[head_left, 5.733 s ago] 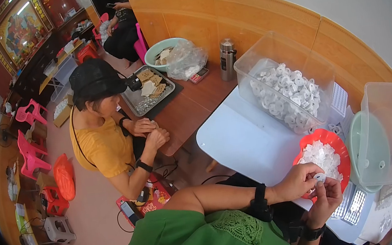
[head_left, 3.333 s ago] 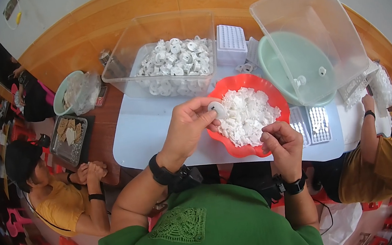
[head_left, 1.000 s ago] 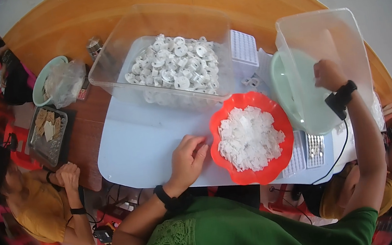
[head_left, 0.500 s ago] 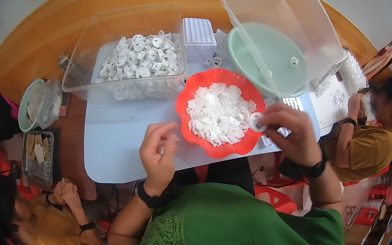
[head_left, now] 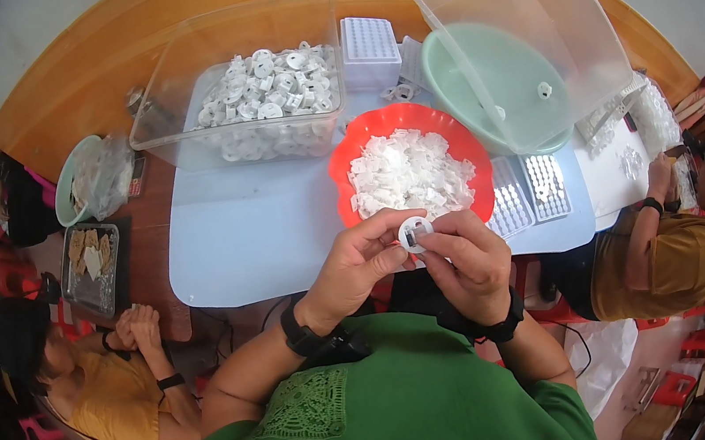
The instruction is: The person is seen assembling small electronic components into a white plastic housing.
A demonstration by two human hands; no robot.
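Blue tabletop (head_left: pixel 240 244), white disc (head_left: pixel 413 235) between both grips (head_left: pixel 353 266) (head_left: pixel 474 264)

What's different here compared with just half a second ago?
The right hand brought the small round white plastic piece leftward and nearer the body; the left hand, then apart from it, moved in rightward and took hold too. The red scalloped bowl of white flakes and the clear rectangular plastic bin stayed put.

One held disc (head_left: pixel 414 232) — two clear bins (head_left: pixel 193 155) (head_left: pixel 553 20)
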